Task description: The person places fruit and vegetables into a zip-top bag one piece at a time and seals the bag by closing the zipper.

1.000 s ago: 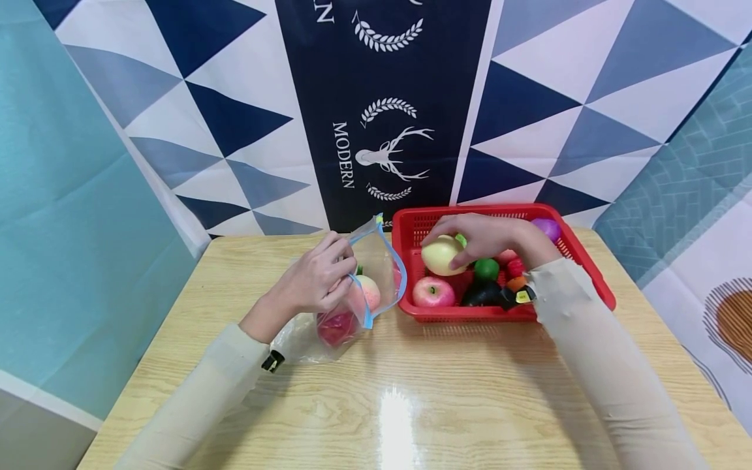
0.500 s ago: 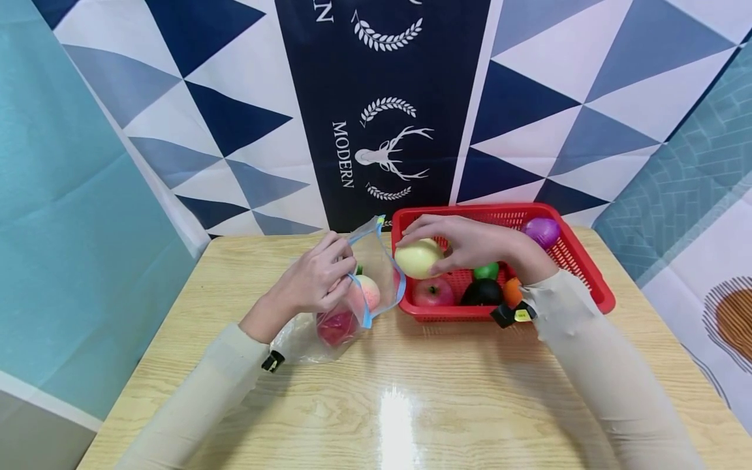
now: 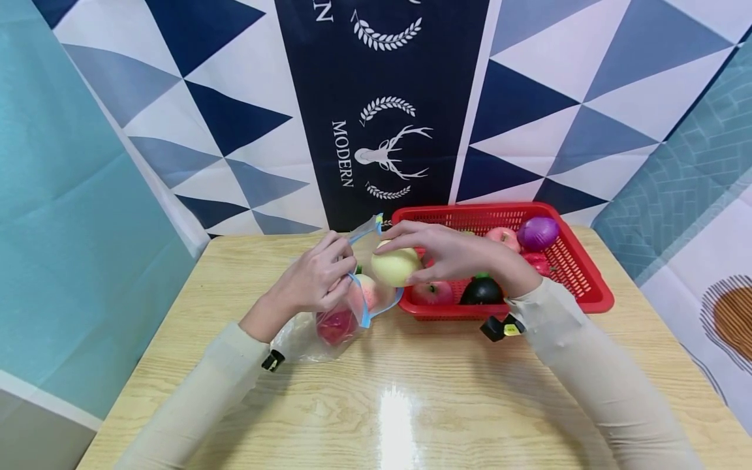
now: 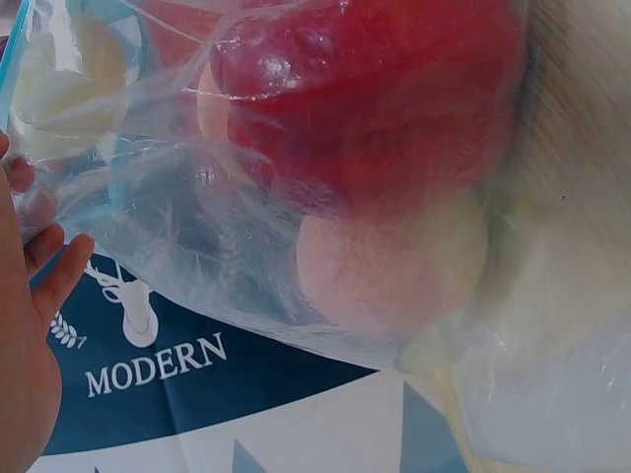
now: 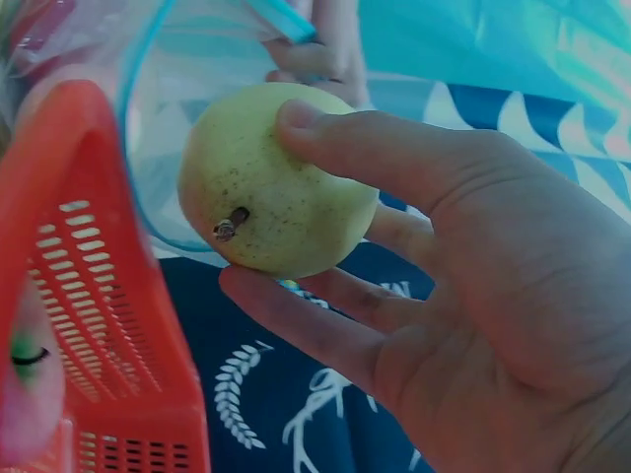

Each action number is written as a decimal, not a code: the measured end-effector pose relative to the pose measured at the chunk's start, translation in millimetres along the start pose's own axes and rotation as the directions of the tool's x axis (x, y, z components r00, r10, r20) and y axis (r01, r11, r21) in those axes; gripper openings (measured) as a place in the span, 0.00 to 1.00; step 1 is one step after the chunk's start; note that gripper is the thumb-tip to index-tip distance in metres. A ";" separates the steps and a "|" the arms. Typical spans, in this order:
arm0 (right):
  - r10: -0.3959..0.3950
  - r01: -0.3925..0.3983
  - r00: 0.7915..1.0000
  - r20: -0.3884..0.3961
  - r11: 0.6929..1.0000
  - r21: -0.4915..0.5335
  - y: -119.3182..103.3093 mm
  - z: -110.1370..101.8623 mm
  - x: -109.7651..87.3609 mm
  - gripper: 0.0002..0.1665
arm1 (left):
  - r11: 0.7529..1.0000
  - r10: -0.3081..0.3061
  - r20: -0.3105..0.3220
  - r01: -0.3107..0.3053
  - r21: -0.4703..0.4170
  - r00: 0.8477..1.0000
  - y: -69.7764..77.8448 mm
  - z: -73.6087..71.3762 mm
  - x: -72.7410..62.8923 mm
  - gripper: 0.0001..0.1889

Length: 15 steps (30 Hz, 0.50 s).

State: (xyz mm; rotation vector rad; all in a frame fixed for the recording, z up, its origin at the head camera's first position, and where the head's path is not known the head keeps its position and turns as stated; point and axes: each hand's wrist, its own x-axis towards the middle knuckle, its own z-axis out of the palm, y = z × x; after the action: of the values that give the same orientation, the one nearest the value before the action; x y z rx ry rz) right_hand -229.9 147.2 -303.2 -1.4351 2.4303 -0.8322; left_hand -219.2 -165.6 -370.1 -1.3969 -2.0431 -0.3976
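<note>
In the head view my left hand (image 3: 320, 277) pinches the rim of a clear zip bag (image 3: 299, 339) with a blue edge, its mouth toward the basket. A peach (image 3: 365, 292) and a glossy red fruit (image 3: 336, 326) lie inside; the left wrist view shows the red fruit (image 4: 365, 99) close up, through the plastic. My right hand (image 3: 455, 254) grips a pale yellow-green pear (image 3: 395, 266) at the bag's mouth. In the right wrist view the thumb lies on top of the pear (image 5: 281, 182) with fingers beneath, its brown stem facing the camera.
Right of the bag stands a red plastic basket (image 3: 596, 287). It holds a pink apple (image 3: 431, 294), a dark eggplant-like piece (image 3: 482, 292), a purple onion-like piece (image 3: 537, 234) and other produce. A patterned cloth (image 3: 382, 78) hangs behind the wooden table (image 3: 329, 418).
My right hand has carried the pear leftward from over the basket to the bag's mouth, uncovering more of the basket's right side. The left hand has stayed in place on the bag.
</note>
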 end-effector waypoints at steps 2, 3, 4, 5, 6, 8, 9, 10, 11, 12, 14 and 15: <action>0.014 -0.014 1.000 0.002 1.000 -0.006 -0.4 4.6 3.3 0.38 | 1.000 -0.003 0.002 0.003 -0.001 1.000 0.0 -1.1 -0.4 0.05; 0.022 -0.022 1.000 0.003 1.000 -0.012 -0.2 6.6 4.7 0.38 | 1.000 -0.005 0.002 0.005 -0.001 1.000 -0.1 -1.5 -0.6 0.05; 0.030 -0.030 1.000 0.003 0.999 -0.012 0.0 8.5 5.9 0.38 | 1.000 -0.006 0.002 0.006 0.000 1.000 -0.2 -1.9 -0.9 0.05; 0.040 -0.040 0.999 0.005 0.999 -0.012 0.6 10.3 6.9 0.38 | 1.000 -0.006 0.002 0.006 0.000 1.000 -0.4 -2.4 -1.2 0.05; 0.049 -0.049 0.999 0.006 0.999 -0.010 1.2 11.9 7.8 0.38 | 1.000 -0.007 0.002 0.007 0.001 1.000 -0.5 -2.8 -1.6 0.05; 0.072 -0.072 0.997 0.006 0.997 -0.007 2.7 14.2 8.2 0.37 | 1.000 -0.004 0.000 0.004 0.001 1.000 -0.6 -3.3 -1.6 0.05; 0.081 -0.081 0.997 0.002 0.997 -0.010 3.2 15.1 8.3 0.38 | 1.000 -0.003 0.001 0.003 0.002 1.000 -0.5 -3.4 -1.6 0.05; 0.092 -0.092 0.996 -0.001 0.996 -0.009 3.6 15.6 8.5 0.38 | 1.000 -0.003 0.000 0.003 0.001 1.000 -0.5 -3.6 -1.6 0.05; 0.102 -0.103 0.995 -0.007 0.995 -0.012 3.9 16.0 8.8 0.38 | 1.000 -0.004 0.000 0.004 0.001 1.000 -0.5 -3.9 -1.6 0.05; 0.112 -0.112 0.994 -0.016 0.994 -0.015 3.7 16.4 9.1 0.38 | 1.000 -0.005 0.000 0.005 0.000 1.000 -0.4 -4.0 -1.8 0.05; 0.129 -0.130 0.991 -0.040 0.991 -0.028 3.9 17.2 10.1 0.39 | 1.000 -0.008 -0.001 0.008 -0.001 1.000 0.0 -4.4 -1.8 0.05; 0.138 -0.140 0.989 -0.056 0.989 -0.037 3.8 17.5 10.7 0.40 | 1.000 -0.009 -0.002 0.009 -0.001 1.000 0.0 -4.5 -2.0 0.05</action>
State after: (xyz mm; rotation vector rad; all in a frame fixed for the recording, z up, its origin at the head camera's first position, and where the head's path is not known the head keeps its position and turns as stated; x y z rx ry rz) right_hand -230.4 133.1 -318.6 -1.2547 2.5667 -0.8033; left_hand -217.2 -169.5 -368.0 -1.3882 -2.0486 -0.4040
